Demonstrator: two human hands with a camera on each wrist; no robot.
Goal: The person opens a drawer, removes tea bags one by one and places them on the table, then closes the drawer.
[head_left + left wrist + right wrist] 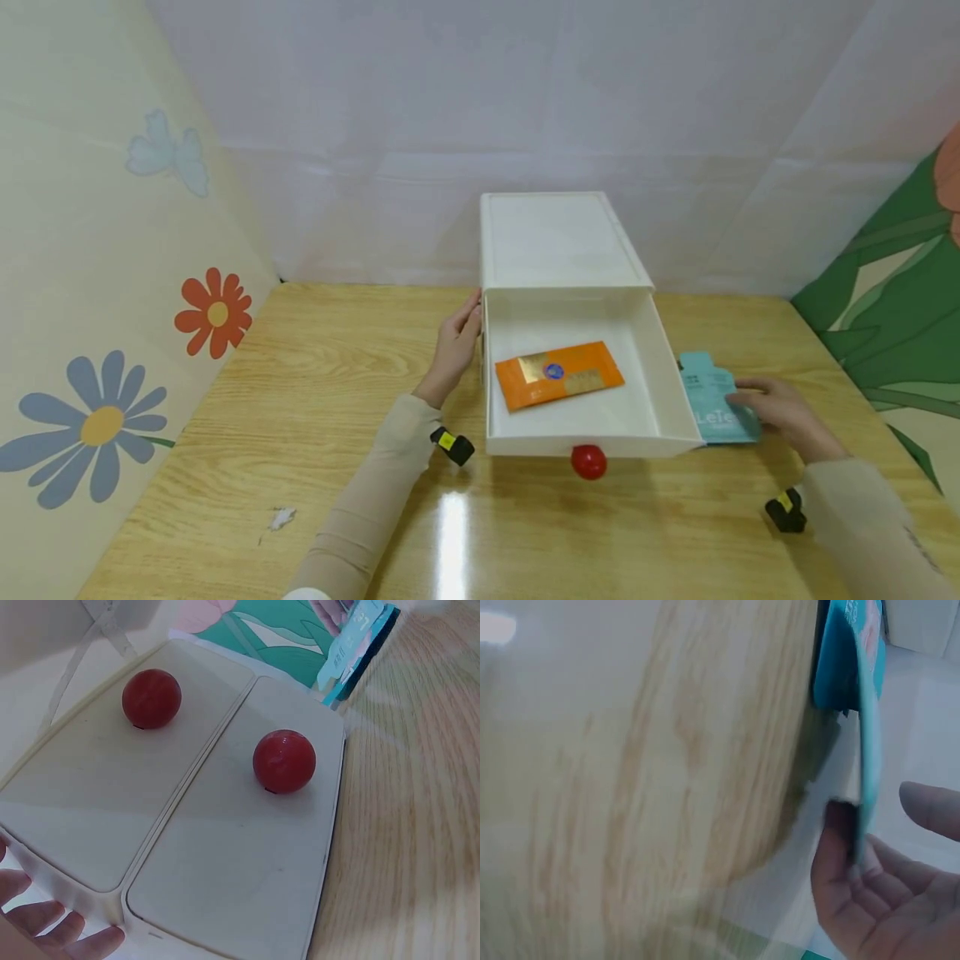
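In the head view a white drawer cabinet (566, 242) stands with its drawer (637, 408) pulled out. An orange packet (588, 375) lies slanted inside. My left hand (452, 350) rests its extended fingers on the cabinet's left side; in the left wrist view the fingertips (97, 941) lie along its edge. My right hand (780, 412) holds a flat teal package (708, 392) lettered "LeTe", just right of the drawer. The right wrist view shows this package (868, 742) edge-on, with fingers at its near edge and the thumb (930, 810) apart from it.
A red round knob (588, 462) sticks out from the drawer front. The left wrist view has two white fronts, each with a red knob (283, 761). Beneath is a wooden table (352, 358), with a white wall (375, 125) behind and flower-painted panels at both sides.
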